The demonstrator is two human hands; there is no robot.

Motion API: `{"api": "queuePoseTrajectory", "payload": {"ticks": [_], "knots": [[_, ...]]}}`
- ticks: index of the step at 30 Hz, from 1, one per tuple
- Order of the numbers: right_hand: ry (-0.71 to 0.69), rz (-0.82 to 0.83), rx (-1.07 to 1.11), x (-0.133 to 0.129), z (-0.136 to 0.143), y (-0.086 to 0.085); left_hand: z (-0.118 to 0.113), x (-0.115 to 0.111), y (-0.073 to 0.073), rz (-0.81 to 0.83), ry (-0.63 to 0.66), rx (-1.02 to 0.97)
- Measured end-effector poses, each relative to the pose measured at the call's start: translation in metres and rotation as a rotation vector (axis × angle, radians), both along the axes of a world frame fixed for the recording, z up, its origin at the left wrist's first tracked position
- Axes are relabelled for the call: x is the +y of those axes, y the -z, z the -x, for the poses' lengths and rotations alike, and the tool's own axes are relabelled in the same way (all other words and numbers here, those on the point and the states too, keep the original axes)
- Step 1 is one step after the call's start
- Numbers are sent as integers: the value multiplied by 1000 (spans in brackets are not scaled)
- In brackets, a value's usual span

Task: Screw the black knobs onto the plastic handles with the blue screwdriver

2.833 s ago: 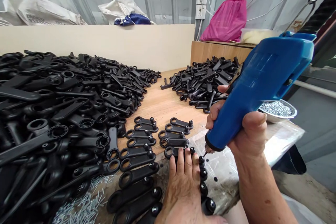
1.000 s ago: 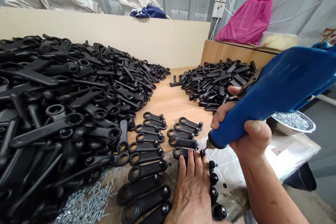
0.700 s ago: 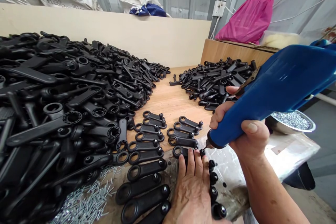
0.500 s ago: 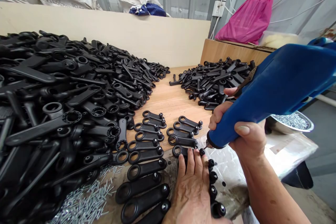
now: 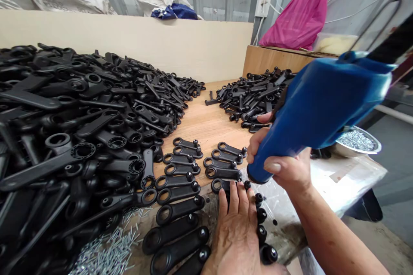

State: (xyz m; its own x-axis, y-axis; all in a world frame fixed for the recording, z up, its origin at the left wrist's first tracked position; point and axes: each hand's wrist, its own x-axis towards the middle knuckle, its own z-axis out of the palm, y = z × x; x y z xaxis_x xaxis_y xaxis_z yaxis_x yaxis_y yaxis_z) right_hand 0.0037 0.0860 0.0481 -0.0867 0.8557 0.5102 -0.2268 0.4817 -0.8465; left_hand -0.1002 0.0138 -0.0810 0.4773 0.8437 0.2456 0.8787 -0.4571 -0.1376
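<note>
My right hand point(image 5: 287, 167) is wrapped round a blue power screwdriver point(image 5: 309, 107), its nose tilted down to the left, just above the row of parts under my other hand. My left hand point(image 5: 235, 227) lies flat, fingers slightly apart, over several black plastic arms whose knobbed ends point(image 5: 261, 215) stick out to its right. Further black arms point(image 5: 223, 173) with ring ends lie beyond my fingertips. To the left is another column of black arms point(image 5: 180, 209), some with shiny screw heads in their knobs.
A large heap of black arms point(image 5: 97, 116) covers the left, a smaller heap point(image 5: 254, 94) the back right. Loose screws point(image 5: 106, 249) lie at front left. A metal bowl of screws point(image 5: 358, 142) stands right. A pink bag point(image 5: 298, 17) sits behind.
The screwdriver in my right hand has risen slightly and moved left, its tip off the knob it was at. My left hand stays over the parts. The view has shifted a little.
</note>
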Motion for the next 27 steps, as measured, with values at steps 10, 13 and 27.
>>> {"api": "queuePoseTrajectory", "payload": {"ticks": [10, 13, 27], "knots": [[124, -59, 107, -31, -3, -8, 14, -5, -51, 466, 91, -246], [165, -44, 264, -39, -14, -12, 14, -5, -48, 477, 88, -278], [123, -1, 270, -51, -25, -9, 15, -4, -45, 444, 107, -250]]}}
